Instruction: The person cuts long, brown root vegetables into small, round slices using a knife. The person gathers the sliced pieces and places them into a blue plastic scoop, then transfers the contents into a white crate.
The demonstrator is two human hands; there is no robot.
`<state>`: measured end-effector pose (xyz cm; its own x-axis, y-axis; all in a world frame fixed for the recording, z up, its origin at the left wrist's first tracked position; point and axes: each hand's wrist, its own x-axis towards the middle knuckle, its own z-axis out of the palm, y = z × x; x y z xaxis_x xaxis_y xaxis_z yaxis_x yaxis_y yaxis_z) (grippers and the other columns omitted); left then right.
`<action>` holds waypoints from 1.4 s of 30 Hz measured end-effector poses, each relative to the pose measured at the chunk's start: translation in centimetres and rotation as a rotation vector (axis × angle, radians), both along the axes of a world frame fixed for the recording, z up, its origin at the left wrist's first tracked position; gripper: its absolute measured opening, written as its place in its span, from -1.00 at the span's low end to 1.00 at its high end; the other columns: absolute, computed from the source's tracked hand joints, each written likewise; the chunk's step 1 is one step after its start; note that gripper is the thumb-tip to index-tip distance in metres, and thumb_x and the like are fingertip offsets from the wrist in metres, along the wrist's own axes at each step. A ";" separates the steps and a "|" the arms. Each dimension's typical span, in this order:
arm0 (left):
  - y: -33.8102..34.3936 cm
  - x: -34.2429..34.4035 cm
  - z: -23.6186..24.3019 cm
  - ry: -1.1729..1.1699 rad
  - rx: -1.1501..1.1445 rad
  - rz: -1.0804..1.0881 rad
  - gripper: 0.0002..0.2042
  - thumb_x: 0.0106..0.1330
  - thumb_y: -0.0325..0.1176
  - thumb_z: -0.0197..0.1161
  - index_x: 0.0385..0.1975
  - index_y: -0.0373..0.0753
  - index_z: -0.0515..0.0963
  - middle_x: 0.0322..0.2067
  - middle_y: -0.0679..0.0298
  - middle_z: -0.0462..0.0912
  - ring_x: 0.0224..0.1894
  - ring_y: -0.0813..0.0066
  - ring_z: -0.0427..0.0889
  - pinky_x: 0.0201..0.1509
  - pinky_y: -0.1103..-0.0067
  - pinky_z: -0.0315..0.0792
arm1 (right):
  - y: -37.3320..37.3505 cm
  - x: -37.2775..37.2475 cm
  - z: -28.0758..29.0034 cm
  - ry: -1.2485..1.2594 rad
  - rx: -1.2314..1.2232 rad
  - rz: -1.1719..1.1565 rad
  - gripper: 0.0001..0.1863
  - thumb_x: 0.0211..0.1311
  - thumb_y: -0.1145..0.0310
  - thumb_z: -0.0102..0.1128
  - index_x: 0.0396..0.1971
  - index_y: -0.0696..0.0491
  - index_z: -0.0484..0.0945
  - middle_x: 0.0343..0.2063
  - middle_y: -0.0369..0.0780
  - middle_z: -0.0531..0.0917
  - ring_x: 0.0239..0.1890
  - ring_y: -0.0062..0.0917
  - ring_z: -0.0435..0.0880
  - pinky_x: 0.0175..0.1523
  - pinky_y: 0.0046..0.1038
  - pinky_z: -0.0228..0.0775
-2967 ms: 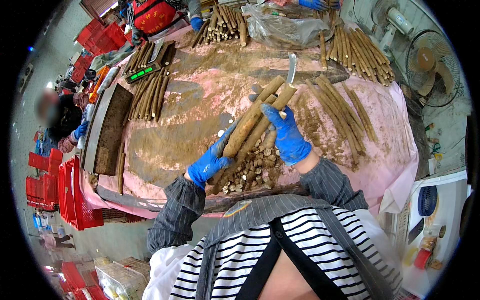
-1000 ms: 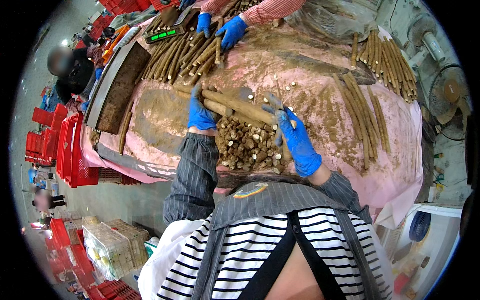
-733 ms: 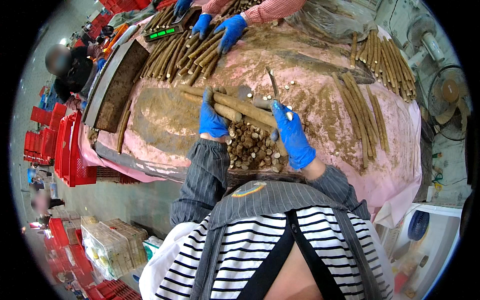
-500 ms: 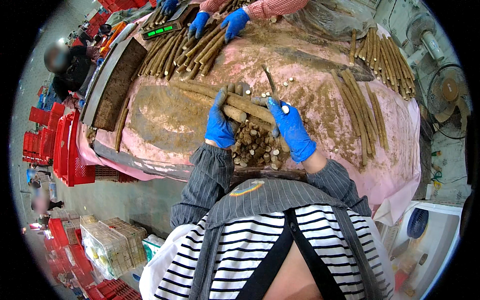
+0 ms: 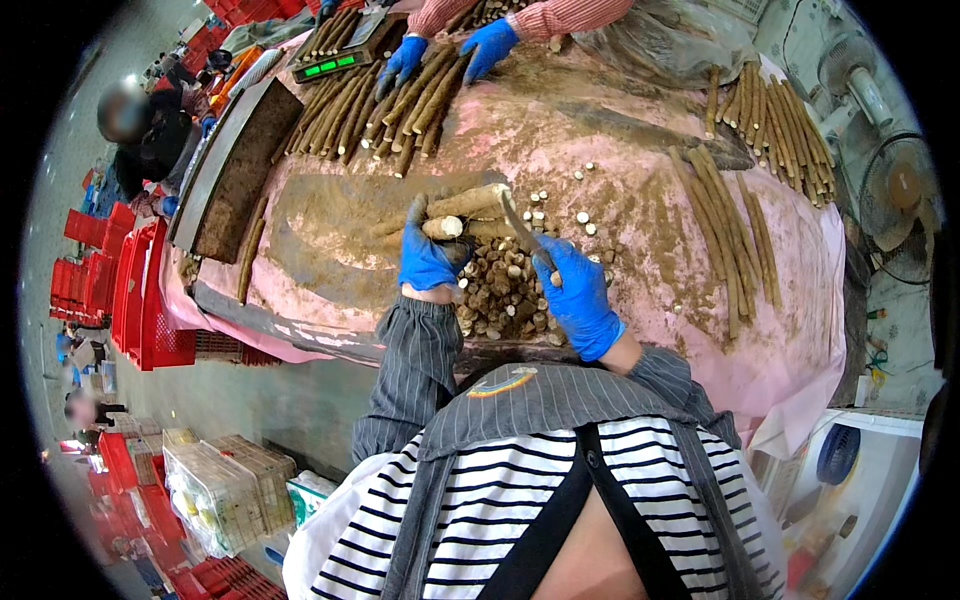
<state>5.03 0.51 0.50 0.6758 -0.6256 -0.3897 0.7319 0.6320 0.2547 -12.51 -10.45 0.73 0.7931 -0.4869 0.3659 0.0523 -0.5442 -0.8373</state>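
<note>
My left hand [image 5: 430, 258], in a blue glove, grips several long brown root sticks [image 5: 465, 200], with pale cut ends facing right. My right hand [image 5: 578, 300], also gloved in blue, is closed on the handle of a knife [image 5: 519, 228]; the blade reaches up to the end of the upper stick, apparently touching it. Beneath and between my hands lies a heap of short cut pieces [image 5: 500, 300], with small white slices [image 5: 582, 217] scattered beyond it on the soil-smeared pink table cover [image 5: 630, 130].
A co-worker's gloved hands [image 5: 488, 45] rest on a root pile beside a scale [image 5: 330, 60]. A metal trough [image 5: 225, 170] lies left, near another person [image 5: 150, 150] and red crates [image 5: 140, 290]. Loose roots [image 5: 710, 230], fans [image 5: 895, 190] and a white container [image 5: 860, 480] are at the right.
The knife blade has swung left and down onto the stick ends. The upper stick's cut end now points up-right, and more white slices are visible. The co-worker's hands have shifted slightly right.
</note>
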 end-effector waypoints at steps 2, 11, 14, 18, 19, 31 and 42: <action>-0.1 0.1 0.0 0.044 -0.010 -0.016 -0.77 0.29 -0.19 0.03 -0.27 -0.21 0.49 -0.36 0.18 0.60 -0.32 0.30 0.60 -0.27 0.37 0.59 | 0.0 0.2 -0.3 -0.020 -0.035 0.041 -0.69 0.11 0.49 0.11 -0.09 0.11 0.45 -0.43 -0.09 0.57 -0.51 -0.41 0.57 -0.41 -0.46 0.39; -0.3 0.3 -3.8 -0.141 0.065 -0.020 -0.84 0.26 -0.27 0.05 -0.30 -0.21 0.47 -0.36 0.21 0.59 -0.30 0.36 0.60 -0.27 0.45 0.59 | -0.1 0.3 -0.8 0.011 -0.167 -0.003 -0.72 0.14 0.45 0.08 -0.12 0.15 0.44 -0.48 -0.03 0.55 -0.53 -0.25 0.56 -0.44 -0.40 0.36; 0.1 0.1 -3.5 -0.052 -0.097 -0.042 -0.81 0.28 -0.28 0.00 -0.26 -0.24 0.47 -0.33 0.18 0.61 -0.23 0.33 0.60 -0.21 0.43 0.57 | 0.2 0.6 -0.9 0.069 -0.161 -0.039 -0.73 0.15 0.42 0.07 -0.13 0.16 0.44 -0.53 -0.05 0.54 -0.57 -0.33 0.54 -0.47 -0.40 0.32; -0.3 -1.6 -1.4 -0.035 -0.150 -0.046 -0.79 0.29 -0.27 -0.02 -0.25 -0.25 0.47 -0.34 0.15 0.60 -0.23 0.27 0.59 -0.16 0.41 0.56 | 0.1 0.9 -1.8 0.171 0.135 0.003 -0.72 0.15 0.38 0.07 -0.16 0.19 0.43 -0.58 -0.08 0.53 -0.58 -0.40 0.52 -0.48 -0.39 0.30; -0.2 -1.5 -1.4 0.090 -0.390 -0.150 -0.78 0.30 -0.29 -0.03 -0.26 -0.29 0.46 -0.31 0.09 0.58 -0.23 0.20 0.59 -0.14 0.36 0.55 | 0.3 1.0 -1.8 0.167 0.183 0.028 -0.72 0.17 0.35 0.05 -0.18 0.20 0.43 -0.58 -0.07 0.53 -0.56 -0.38 0.53 -0.46 -0.37 0.32; 0.4 -0.6 -1.5 -0.193 -0.039 -0.076 -0.65 0.34 -0.18 -0.15 -0.15 -0.34 0.42 -0.25 0.01 0.56 -0.14 0.12 0.54 0.00 0.30 0.45 | -0.4 -1.1 -0.9 0.082 0.140 -0.047 -0.76 0.16 0.30 0.11 -0.18 0.05 0.51 -0.56 -0.11 0.53 -0.60 -0.43 0.47 -0.48 -0.44 0.32; 0.8 -1.7 1.7 -0.444 -0.450 -0.469 -0.69 0.35 -0.22 -0.13 -0.13 -0.32 0.39 -0.19 0.07 0.56 -0.09 0.22 0.53 0.07 0.32 0.43 | -4.7 -1.2 0.9 0.192 -0.267 0.312 -0.69 0.20 0.26 -0.01 -0.04 -0.14 0.49 -0.48 -0.09 0.59 -0.52 -0.24 0.58 -0.43 -0.32 0.44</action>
